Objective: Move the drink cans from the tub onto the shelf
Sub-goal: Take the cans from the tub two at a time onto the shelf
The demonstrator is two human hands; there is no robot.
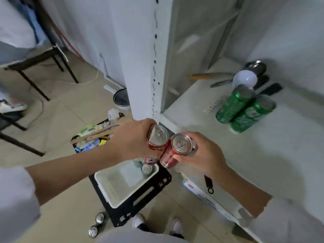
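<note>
Carry step: my left hand (130,137) and right hand (204,153) each wrap a red can (178,146) above the tub (108,193); next, stand both on the shelf (219,137) beside the green cans (243,109).

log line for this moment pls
left hand: red can | right hand: red can | both above tub | green cans on shelf
</note>
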